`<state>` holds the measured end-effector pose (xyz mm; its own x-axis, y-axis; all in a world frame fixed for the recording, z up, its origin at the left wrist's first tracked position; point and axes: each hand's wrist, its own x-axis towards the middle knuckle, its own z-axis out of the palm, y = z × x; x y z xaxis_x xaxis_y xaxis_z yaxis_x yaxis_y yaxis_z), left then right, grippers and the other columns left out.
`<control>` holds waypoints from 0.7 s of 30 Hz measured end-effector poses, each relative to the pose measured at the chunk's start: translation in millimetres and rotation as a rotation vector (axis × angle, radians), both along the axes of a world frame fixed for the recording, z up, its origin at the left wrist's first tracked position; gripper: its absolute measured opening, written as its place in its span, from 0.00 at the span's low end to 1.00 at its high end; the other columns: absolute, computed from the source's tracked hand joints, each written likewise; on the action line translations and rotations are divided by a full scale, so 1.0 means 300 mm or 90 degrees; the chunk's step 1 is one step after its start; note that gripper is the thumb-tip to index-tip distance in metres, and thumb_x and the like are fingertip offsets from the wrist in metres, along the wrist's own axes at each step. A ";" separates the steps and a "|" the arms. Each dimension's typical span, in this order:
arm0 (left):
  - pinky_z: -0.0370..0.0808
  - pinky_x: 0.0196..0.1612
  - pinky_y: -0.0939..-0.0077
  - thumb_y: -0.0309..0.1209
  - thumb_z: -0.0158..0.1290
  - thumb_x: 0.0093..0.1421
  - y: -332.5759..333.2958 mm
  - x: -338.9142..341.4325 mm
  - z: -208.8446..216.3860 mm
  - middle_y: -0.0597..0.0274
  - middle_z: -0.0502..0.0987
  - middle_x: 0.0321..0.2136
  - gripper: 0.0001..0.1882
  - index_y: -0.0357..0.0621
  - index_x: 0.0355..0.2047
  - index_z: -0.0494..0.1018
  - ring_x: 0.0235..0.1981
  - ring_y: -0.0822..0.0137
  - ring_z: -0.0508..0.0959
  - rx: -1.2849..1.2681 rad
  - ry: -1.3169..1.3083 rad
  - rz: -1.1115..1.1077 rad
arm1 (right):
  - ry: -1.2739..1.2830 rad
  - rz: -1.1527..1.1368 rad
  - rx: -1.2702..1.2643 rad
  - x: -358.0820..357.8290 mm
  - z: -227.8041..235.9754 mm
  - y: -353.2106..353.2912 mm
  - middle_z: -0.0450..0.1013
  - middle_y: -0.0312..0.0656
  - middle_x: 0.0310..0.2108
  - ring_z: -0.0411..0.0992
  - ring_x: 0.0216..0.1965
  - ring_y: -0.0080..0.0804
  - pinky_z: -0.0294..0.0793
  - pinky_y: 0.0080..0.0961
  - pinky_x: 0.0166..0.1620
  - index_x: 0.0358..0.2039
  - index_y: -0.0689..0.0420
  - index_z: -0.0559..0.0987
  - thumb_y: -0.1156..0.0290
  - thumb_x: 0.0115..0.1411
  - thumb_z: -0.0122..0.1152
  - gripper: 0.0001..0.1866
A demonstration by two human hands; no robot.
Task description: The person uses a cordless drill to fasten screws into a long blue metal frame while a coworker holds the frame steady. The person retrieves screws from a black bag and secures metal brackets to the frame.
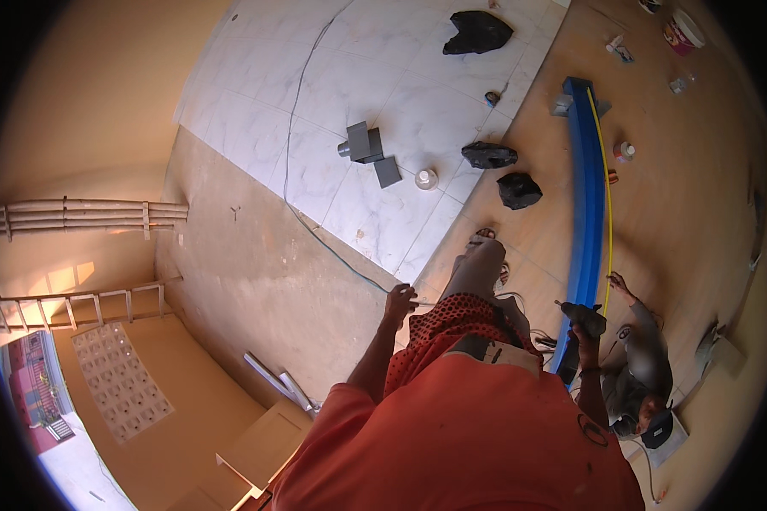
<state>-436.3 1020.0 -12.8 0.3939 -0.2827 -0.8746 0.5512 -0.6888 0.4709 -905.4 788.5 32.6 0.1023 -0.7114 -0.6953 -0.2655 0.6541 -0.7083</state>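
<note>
My right hand is closed around a dark, drill-like power tool, above the near end of a long blue beam. Out to the left, my left hand hangs with its fingers loosely bent and apart. A thin cable runs over the floor and passes by that hand; whether they touch I cannot tell. Along the beam's right side stretches a yellow measuring tape. A co-worker's hand reaches to the tape near its lower end.
A co-worker in a dark cap crouches right of the beam. Black plastic bags, grey metal pieces and a bottle lie ahead. A bucket stands far right. Wooden ladders and white lengths are at left.
</note>
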 end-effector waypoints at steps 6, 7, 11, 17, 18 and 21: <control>0.72 0.18 0.72 0.38 0.50 0.62 0.439 -0.007 -0.178 0.50 0.76 0.35 0.22 0.38 0.52 0.65 0.21 0.59 0.77 0.175 0.073 0.125 | -0.040 0.018 0.044 0.107 0.005 0.079 0.74 0.33 0.30 0.73 0.25 0.22 0.75 0.21 0.25 0.41 0.55 0.77 0.68 0.54 0.66 0.14; 0.72 0.17 0.71 0.38 0.49 0.62 0.492 0.021 -0.199 0.49 0.76 0.35 0.23 0.37 0.52 0.65 0.20 0.58 0.77 0.188 0.087 0.114 | -0.060 0.026 0.054 0.185 0.067 0.083 0.74 0.33 0.30 0.73 0.26 0.22 0.75 0.21 0.25 0.41 0.55 0.77 0.70 0.54 0.66 0.14; 0.76 0.18 0.70 0.36 0.47 0.62 0.496 0.201 -0.219 0.49 0.76 0.36 0.21 0.38 0.52 0.65 0.21 0.54 0.79 0.191 0.105 0.163 | 0.017 -0.016 0.093 0.357 0.142 0.110 0.74 0.33 0.30 0.72 0.25 0.21 0.73 0.20 0.28 0.47 0.56 0.75 0.74 0.53 0.65 0.20; 0.72 0.19 0.74 0.38 0.54 0.60 0.259 0.796 -0.442 0.57 0.75 0.29 0.17 0.42 0.45 0.69 0.22 0.64 0.75 0.161 0.078 0.013 | 0.147 -0.088 0.095 0.657 0.143 0.222 0.75 0.33 0.31 0.73 0.27 0.22 0.75 0.20 0.30 0.43 0.56 0.77 0.74 0.55 0.63 0.14; 0.72 0.19 0.73 0.38 0.55 0.58 0.194 0.913 -0.539 0.57 0.75 0.27 0.16 0.42 0.42 0.71 0.21 0.65 0.75 0.151 0.060 -0.044 | 0.175 -0.087 0.122 0.656 0.095 0.253 0.75 0.33 0.31 0.73 0.27 0.22 0.75 0.21 0.29 0.43 0.57 0.77 0.74 0.55 0.63 0.14; 0.74 0.44 0.59 0.42 0.59 0.52 0.015 1.251 -0.831 0.42 0.77 0.40 0.26 0.38 0.47 0.70 0.42 0.48 0.77 0.141 -0.168 -0.356 | 0.178 -0.058 0.155 0.945 0.146 0.241 0.74 0.34 0.32 0.73 0.29 0.23 0.75 0.23 0.32 0.45 0.57 0.76 0.74 0.55 0.61 0.15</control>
